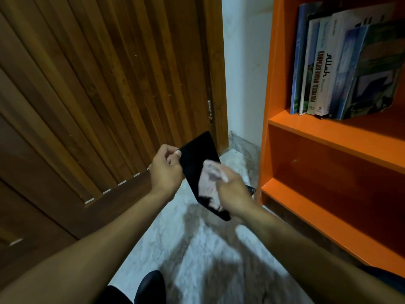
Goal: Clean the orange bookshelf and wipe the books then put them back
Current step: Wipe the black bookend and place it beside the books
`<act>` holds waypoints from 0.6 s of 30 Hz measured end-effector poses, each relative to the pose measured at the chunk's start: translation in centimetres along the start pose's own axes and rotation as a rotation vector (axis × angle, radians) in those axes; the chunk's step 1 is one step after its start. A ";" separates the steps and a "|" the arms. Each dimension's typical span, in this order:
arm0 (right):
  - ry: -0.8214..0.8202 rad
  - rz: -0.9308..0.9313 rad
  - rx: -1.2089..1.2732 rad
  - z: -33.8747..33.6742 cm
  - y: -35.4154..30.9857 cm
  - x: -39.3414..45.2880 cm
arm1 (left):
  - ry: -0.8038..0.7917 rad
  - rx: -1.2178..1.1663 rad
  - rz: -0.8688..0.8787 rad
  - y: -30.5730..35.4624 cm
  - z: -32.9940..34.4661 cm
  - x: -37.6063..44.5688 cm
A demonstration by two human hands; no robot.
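While a black book (198,159) is held tilted in the middle of the frame, its upper left edge is pinched between the thumb and curled fingers of the left hand (166,170). A pale pink cloth (211,181), blurred, is pressed against the dark cover by the right hand (232,194), whose fingers are closed on the cloth. The orange bookshelf (306,132) is seen at the right of the frame, just beside the hands. On its upper shelf, in the upper right, a row of books (341,69) is stood, the rightmost ones leaning. A brown slatted wooden door (98,95) fills the left, and pale marbled floor (197,260) is visible below the arms.
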State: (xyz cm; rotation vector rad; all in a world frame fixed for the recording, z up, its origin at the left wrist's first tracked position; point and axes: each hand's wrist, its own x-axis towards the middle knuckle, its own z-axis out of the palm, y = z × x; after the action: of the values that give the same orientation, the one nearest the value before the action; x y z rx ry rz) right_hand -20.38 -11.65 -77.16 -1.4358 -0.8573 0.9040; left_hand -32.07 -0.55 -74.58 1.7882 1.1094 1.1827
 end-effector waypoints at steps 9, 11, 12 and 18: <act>0.413 0.004 0.282 -0.8 1.5 3.7 | -0.034 -0.114 0.090 1.7 2.0 -1.0; 0.417 0.070 0.175 0.7 3.4 4.4 | -0.052 -0.136 0.085 2.0 2.8 -1.4; 0.414 0.117 0.179 1.3 4.3 4.8 | -0.060 -0.135 0.082 2.0 3.1 -1.4; 0.297 0.166 0.360 4.4 5.5 2.4 | 0.012 -0.070 0.058 1.0 2.8 -0.8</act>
State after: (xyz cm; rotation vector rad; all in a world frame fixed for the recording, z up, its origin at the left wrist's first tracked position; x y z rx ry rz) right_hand -23.32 -7.92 -82.87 -1.2926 -0.3367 0.8887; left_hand -29.33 -1.89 -74.89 1.7724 1.0168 1.2533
